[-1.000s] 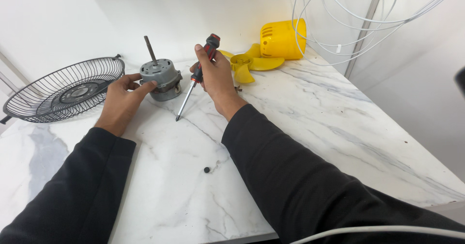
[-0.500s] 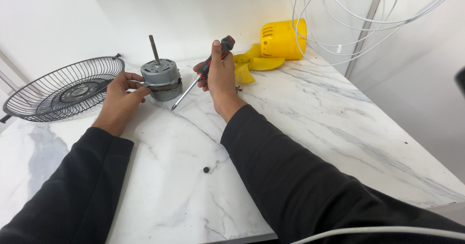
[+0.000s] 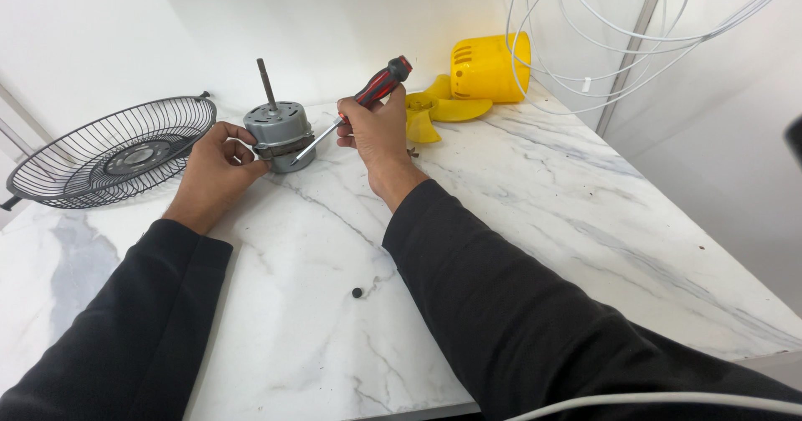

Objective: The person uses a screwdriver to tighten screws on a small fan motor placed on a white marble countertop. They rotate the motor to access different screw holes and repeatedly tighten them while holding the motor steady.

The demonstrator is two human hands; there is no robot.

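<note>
Grey fan motor upright on the white marble table, toward the far edge and left of its middle, 1 thin shaft rising straight from the top. Left hand wrapped on the motor's left side, fingers touching the housing, thumb up near the top rim. Right hand just right of the motor, closed firmly around a screwdriver with a red and black handle; handle tilted up and away to the right, metal shank slanting down to the left, tip touching the motor's side near a brownish band around its middle. Both forearms in black sleeves, reaching in from the near edge.

Left of the motor, near the table's far left corner, 1 dark wire fan guard lying dished upward, close to the left hand but apart from it. Behind the right hand, yellow fan blades flat on the marble, and just beyond them a yellow plastic housing on its side by the far edge. White wire hoops leaning at the far right corner, over the yellow housing. 1 small black round part alone on the marble, well toward the near edge, between the 2 sleeves.
</note>
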